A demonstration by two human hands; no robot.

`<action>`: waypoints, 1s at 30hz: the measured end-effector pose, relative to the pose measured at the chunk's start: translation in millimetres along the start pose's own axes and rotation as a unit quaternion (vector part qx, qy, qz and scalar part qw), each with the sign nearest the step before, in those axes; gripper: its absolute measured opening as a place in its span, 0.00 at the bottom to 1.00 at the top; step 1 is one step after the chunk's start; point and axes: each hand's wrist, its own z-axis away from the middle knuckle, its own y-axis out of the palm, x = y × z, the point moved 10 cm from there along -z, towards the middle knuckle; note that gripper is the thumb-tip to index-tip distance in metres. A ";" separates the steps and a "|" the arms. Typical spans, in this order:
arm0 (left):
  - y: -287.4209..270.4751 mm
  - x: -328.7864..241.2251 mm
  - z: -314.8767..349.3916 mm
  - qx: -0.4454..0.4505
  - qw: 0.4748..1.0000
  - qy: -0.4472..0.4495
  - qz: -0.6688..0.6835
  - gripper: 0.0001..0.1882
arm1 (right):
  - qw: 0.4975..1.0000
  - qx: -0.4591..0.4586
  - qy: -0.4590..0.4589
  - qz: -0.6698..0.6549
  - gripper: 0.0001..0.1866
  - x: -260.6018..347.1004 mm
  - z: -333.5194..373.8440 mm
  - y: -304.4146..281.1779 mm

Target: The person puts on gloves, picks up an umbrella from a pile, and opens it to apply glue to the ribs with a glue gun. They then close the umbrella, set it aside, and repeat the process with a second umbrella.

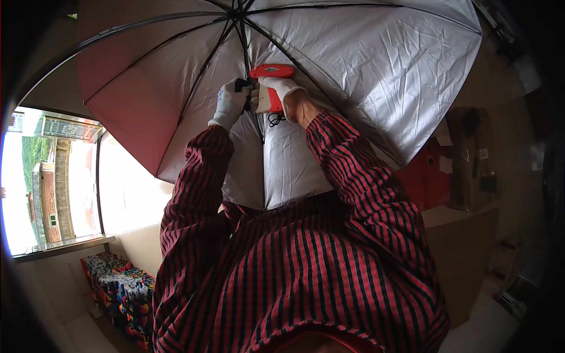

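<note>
An open umbrella with a silver lining and black ribs fills the space in front of me, inside facing me. My left hand, in a white glove, is closed at one of its black ribs. Dark pieces show at its fingertips, too small to name. In my right hand, also white-gloved, is a red and cream handheld tool with a rounded red top. It is held against the same rib, close to my left fingers. A thin black loop hangs below the tool. Its working end is hidden.
The umbrella's hub is at the top edge. To the left is a bright window, with a stack of colourful packages below it. On the right, a red container and a brown box stand by a table edge.
</note>
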 end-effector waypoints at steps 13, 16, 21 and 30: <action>4.6 -6.7 5.5 0.015 1.000 -0.010 -0.014 0.09 | 0.993 -0.042 0.035 0.107 0.09 6.9 -9.2 2.7; 2.3 -6.6 12.7 0.004 0.999 -0.028 -0.024 0.10 | 0.991 0.000 0.076 0.113 0.09 10.3 0.6 -0.5; 7.6 13.6 24.2 0.053 0.990 -0.131 -0.007 0.13 | 0.989 -0.114 0.048 0.081 0.16 -12.8 21.0 -53.7; 22.5 45.2 54.6 0.118 0.979 -0.165 -0.036 0.13 | 0.613 -0.046 -0.049 0.787 0.24 -84.7 95.7 -15.8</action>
